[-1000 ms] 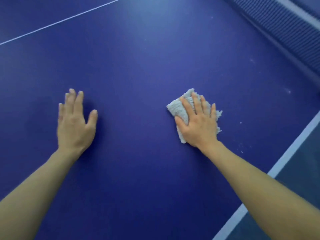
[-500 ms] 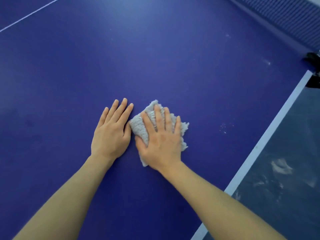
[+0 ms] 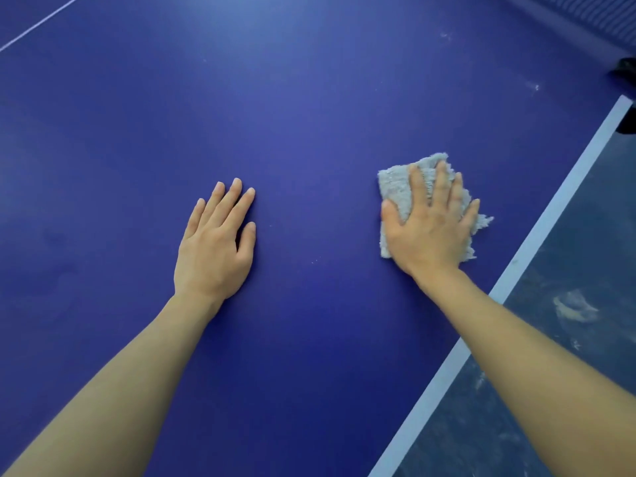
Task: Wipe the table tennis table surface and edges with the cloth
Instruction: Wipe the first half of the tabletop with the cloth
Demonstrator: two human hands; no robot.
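Observation:
A folded grey terry cloth (image 3: 395, 194) lies flat on the blue table tennis table (image 3: 309, 115), a short way in from its white right edge line (image 3: 537, 242). My right hand (image 3: 430, 228) presses down on the cloth with straight, spread fingers and covers most of it. My left hand (image 3: 216, 249) rests palm down on the bare table surface, well to the left of the cloth, fingers straight and close together.
The net (image 3: 592, 15) runs across the far right corner, with a dark clamp (image 3: 624, 72) at its end. Beyond the white edge lies a dusty grey floor (image 3: 568, 339). A thin white centre line (image 3: 38, 24) crosses the far left. Small white specks (image 3: 535, 87) dot the surface near the net.
My right hand has slid the cloth to the right, away from my left hand and toward the white edge line. My left hand has stayed flat on the table.

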